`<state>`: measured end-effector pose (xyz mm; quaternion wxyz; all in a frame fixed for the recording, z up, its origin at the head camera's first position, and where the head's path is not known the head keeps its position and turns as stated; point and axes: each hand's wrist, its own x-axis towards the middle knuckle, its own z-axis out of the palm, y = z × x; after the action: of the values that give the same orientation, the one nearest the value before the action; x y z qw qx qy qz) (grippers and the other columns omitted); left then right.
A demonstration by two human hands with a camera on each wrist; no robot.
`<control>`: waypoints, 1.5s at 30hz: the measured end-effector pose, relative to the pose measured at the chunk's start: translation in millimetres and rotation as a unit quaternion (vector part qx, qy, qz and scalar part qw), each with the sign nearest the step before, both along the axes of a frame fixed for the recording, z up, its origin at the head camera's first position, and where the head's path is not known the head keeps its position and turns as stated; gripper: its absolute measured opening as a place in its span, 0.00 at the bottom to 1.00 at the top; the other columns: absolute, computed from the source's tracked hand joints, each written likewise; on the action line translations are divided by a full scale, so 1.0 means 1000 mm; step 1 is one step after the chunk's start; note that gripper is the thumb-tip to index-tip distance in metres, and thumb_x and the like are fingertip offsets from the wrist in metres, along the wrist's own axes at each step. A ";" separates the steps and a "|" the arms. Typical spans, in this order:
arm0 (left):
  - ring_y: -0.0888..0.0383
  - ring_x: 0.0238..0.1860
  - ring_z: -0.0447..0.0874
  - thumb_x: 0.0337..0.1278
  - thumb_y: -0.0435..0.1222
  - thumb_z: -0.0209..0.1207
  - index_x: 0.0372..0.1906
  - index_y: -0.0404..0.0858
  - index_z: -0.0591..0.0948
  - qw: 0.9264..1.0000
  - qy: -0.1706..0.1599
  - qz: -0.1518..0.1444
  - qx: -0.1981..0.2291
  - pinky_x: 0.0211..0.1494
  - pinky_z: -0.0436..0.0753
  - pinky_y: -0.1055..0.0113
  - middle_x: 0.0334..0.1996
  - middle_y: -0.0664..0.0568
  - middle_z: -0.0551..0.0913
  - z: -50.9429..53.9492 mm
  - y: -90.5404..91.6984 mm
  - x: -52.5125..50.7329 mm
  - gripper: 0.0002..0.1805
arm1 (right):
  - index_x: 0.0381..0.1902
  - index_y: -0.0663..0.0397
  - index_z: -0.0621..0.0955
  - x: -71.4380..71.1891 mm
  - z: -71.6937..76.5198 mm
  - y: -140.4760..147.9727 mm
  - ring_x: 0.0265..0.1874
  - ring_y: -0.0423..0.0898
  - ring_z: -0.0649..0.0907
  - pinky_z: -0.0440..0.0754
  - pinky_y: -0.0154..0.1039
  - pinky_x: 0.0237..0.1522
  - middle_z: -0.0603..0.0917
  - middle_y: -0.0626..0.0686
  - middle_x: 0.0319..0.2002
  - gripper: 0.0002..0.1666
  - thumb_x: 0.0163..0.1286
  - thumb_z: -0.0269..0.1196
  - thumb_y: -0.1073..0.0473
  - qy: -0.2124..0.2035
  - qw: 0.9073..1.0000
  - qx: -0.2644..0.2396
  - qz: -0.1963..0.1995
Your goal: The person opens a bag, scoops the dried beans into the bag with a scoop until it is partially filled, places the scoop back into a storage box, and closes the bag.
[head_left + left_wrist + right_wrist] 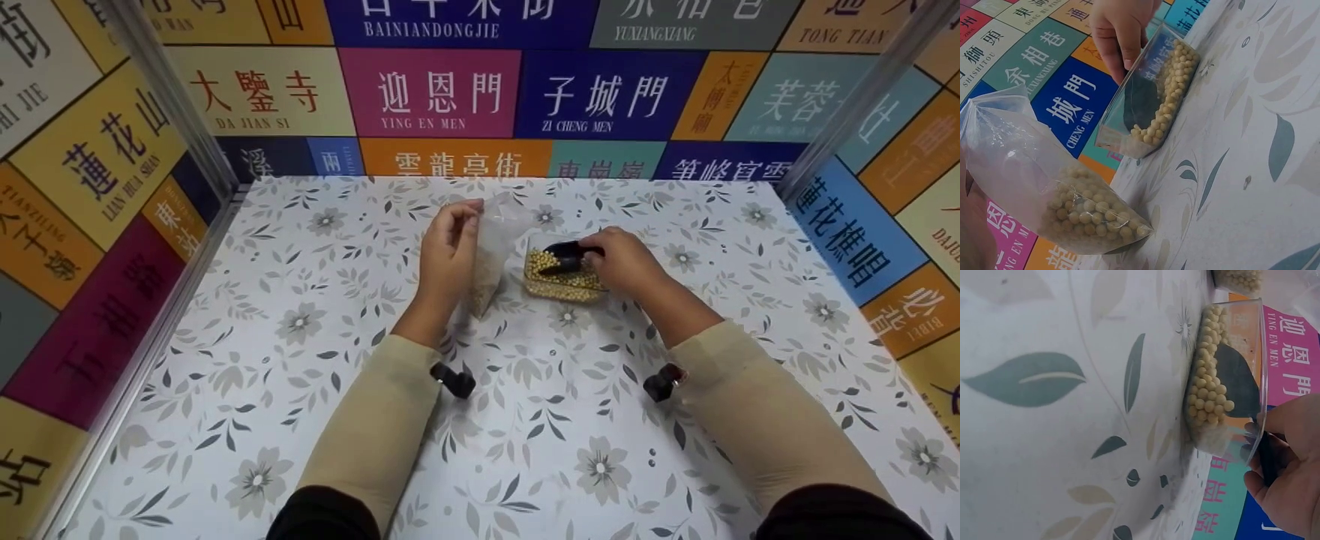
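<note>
A clear plastic bag (491,259), partly filled with round pale soybeans (1095,216), stands on the table in my left hand (448,251), which grips its upper side. To the right sits a clear rectangular container (566,291) holding more of these beans. My right hand (626,259) holds a black scoop (564,255) by its handle, over the container's right rim. The scoop's blade (1238,379) is down inside the container, against the beans. In the left wrist view, most of my left hand lies outside the frame.
A white tablecloth (555,420) with grey flowers and leaves covers the table. Panels with coloured lettered tiles (431,94) stand along the back and both sides. A small black device (454,380) is worn at the left wrist, another (664,382) at the right.
</note>
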<state>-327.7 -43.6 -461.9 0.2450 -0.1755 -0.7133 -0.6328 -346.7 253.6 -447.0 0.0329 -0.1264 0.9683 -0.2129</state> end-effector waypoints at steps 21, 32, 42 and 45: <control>0.56 0.63 0.85 0.80 0.32 0.55 0.50 0.34 0.80 1.000 0.004 -0.003 0.008 0.71 0.83 0.65 0.60 0.45 0.87 0.000 0.001 -0.001 0.06 | 0.75 0.55 0.77 0.003 -0.017 -0.001 0.76 0.65 0.73 0.70 0.63 0.79 0.74 0.65 0.74 0.25 0.86 0.54 0.57 -0.032 0.996 -0.078 -0.035; 0.56 0.64 0.85 0.80 0.32 0.55 0.49 0.34 0.80 1.000 -0.006 -0.002 0.013 0.72 0.82 0.66 0.59 0.46 0.87 0.001 0.002 0.001 0.06 | 0.74 0.52 0.78 0.007 -0.021 0.003 0.76 0.62 0.73 0.71 0.61 0.79 0.74 0.63 0.75 0.24 0.85 0.57 0.56 -0.033 0.990 -0.130 -0.053; 0.56 0.64 0.85 0.80 0.31 0.55 0.49 0.34 0.81 1.000 -0.002 -0.004 0.017 0.72 0.83 0.65 0.59 0.45 0.87 0.001 0.001 0.000 0.06 | 0.73 0.50 0.79 0.012 -0.016 0.006 0.76 0.61 0.73 0.71 0.59 0.79 0.76 0.60 0.74 0.23 0.85 0.57 0.56 -0.036 0.984 -0.166 -0.058; 0.56 0.65 0.85 0.80 0.31 0.55 0.50 0.34 0.80 1.000 -0.001 -0.005 0.017 0.72 0.82 0.66 0.60 0.44 0.87 0.001 0.001 0.000 0.06 | 0.73 0.51 0.79 0.015 -0.015 0.009 0.76 0.60 0.74 0.73 0.59 0.77 0.76 0.61 0.74 0.23 0.85 0.57 0.56 -0.030 0.981 -0.182 -0.058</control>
<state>-327.7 -42.2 -461.4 0.2446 -0.1743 -0.7019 -0.6459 -331.6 262.7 -462.0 0.0257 -0.0670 0.9175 -0.3912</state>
